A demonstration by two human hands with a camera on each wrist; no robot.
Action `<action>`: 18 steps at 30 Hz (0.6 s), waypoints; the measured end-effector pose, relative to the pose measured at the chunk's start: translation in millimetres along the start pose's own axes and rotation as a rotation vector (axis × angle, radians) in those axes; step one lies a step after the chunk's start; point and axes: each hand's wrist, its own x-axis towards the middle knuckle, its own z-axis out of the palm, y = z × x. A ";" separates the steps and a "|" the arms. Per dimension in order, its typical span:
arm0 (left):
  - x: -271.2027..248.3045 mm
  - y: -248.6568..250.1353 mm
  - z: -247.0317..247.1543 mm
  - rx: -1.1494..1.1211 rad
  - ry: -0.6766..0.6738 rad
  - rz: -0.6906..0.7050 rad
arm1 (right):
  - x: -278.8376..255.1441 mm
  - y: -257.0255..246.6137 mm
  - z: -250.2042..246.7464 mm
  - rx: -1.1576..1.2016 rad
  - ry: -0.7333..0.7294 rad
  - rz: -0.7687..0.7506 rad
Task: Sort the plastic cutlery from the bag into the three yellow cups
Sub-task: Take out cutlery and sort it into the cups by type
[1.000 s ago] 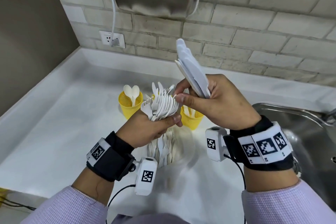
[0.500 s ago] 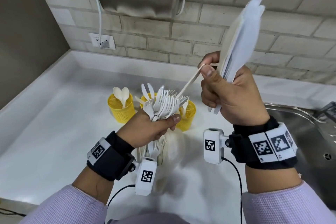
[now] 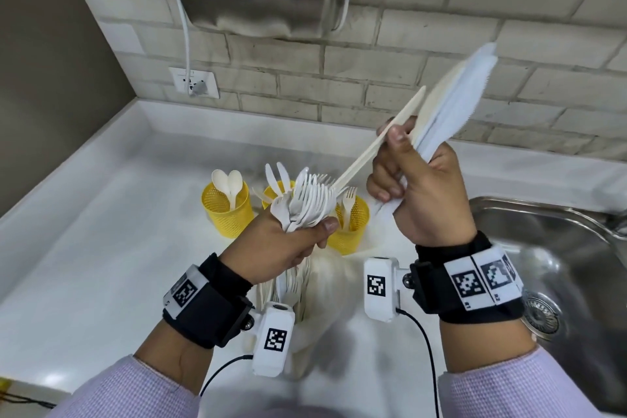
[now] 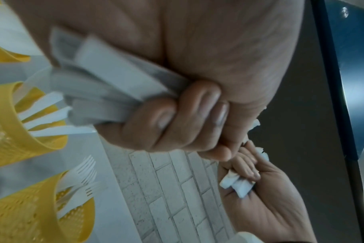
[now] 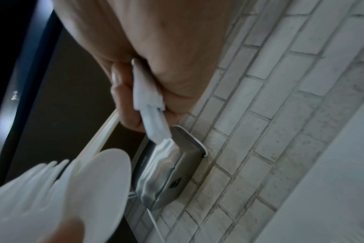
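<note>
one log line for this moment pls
left hand: grips white plastic fork bundle | right hand: holds white plastic knives, pinches cream utensil handle | three yellow mesh cups: partly filled

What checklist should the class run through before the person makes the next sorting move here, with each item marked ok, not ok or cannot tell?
1. Left hand has a firm grip on the mixed bundle: ok.
2. Right hand holds the knives securely: ok.
3. Cream-coloured piece pinched by the right hand is fully clear of the bundle: not ok, its lower end is still among the forks.
4. What kind of piece it is: cannot tell.
5. Spoon cup, knife cup and fork cup stand upright: ok.
6. Knife cup within easy reach: ok, though partly hidden behind the bundle.
</note>
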 end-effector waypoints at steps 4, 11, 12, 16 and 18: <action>2.0 2.4 2.9 -0.029 0.046 0.050 | 9.6 6.4 -19.2 0.276 0.221 0.044; 4.2 0.6 14.8 -0.142 0.101 -0.034 | 2.5 24.7 -36.3 0.412 0.324 0.164; 5.4 -0.3 18.0 -0.192 0.108 -0.059 | 1.3 25.8 -34.6 0.409 0.324 0.155; 9.6 -0.4 29.4 -0.404 0.092 -0.230 | -0.4 27.2 -26.6 0.308 0.393 0.074; 11.9 1.6 32.5 -0.477 0.087 -0.282 | -1.6 26.6 -20.7 0.184 0.378 0.014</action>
